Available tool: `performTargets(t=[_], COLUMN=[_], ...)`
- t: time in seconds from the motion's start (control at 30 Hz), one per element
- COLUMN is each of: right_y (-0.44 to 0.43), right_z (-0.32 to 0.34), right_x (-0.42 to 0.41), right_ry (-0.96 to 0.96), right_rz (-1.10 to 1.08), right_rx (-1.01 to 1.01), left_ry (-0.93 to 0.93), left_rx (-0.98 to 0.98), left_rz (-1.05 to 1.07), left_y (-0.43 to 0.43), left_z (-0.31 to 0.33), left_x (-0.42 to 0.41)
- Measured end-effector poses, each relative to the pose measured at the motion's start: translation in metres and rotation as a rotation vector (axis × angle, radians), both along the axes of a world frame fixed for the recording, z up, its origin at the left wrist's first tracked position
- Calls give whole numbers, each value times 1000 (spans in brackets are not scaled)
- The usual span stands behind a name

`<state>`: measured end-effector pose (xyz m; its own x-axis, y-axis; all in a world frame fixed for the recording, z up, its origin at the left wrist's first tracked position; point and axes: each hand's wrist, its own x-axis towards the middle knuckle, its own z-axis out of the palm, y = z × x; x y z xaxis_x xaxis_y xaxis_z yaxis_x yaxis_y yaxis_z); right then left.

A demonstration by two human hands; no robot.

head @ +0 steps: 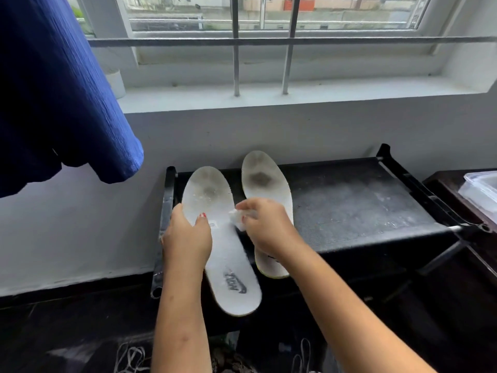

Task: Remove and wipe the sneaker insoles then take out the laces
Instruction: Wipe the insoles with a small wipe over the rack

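Below the near edge of the low black fabric-topped bench [363, 205], white cord loops [131, 356] lie on the dark floor. They may be laces, but no sneaker shows clearly, so I cannot tell whether the lace step has begun.

Both insoles are out and on the bench, so removal looks done and wiping is the step in hand. The long white foam insole with a grey printed logo [228, 254] lies at the bench's left end, its heel overhanging the near edge. The left hand [187, 238] grips it at mid-length, fingers curled over its outer edge and thumb pressed on top. The right hand [269, 227] pinches a small crumpled white wipe [236, 219] against the same insole's inner edge. The heel and arch look pale and fairly clean. The forefoot carries a faint grey smudge and specks, so more wiping seems due.

The second white foam insole [266, 181] lies just beside it, toward the bench's middle and partly under the right hand. A darker brown-grey stain marks its forefoot, and it looks unwiped.

Behind the bench rises a white wall, then a window sill [269, 92] with metal bars.
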<state>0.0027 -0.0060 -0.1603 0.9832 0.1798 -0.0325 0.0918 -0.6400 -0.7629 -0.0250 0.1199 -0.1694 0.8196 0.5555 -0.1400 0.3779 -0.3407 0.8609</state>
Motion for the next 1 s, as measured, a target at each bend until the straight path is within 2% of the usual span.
performTargets(t=[0.13, 0.37, 0.5, 0.57, 0.67, 0.8, 0.9, 1.0], right_y=[4, -7, -10, -9, -4, 0, -3, -7], right_z=[-3, -2, 15, 18, 16, 11, 15, 19], right_x=[-10, -21, -30, -32, -39, -38, -35, -30], right_ry=[-9, -38, -45, -101, -11, 51, 32, 7], right_rz=[-62, -51, -130, -189, -200, -174, -171, -114], right_rx=[11, -17, 199, 304, 450, 521, 500, 388], left_ry=[-61, -53, -106, -136, -209, -251, -304, -322], left_rx=[-303, -457, -561, -685, -884, -1209, -1291, -1347], left_rz=[10, 21, 31, 21, 25, -67, -120, -153], left_y=[-2, -3, 2, 0, -4, -8, -8, -4], left_z=[-3, 9, 19, 20, 20, 18, 8, -5], left_x=[0, -21, -45, -51, -55, -48, -39, -28])
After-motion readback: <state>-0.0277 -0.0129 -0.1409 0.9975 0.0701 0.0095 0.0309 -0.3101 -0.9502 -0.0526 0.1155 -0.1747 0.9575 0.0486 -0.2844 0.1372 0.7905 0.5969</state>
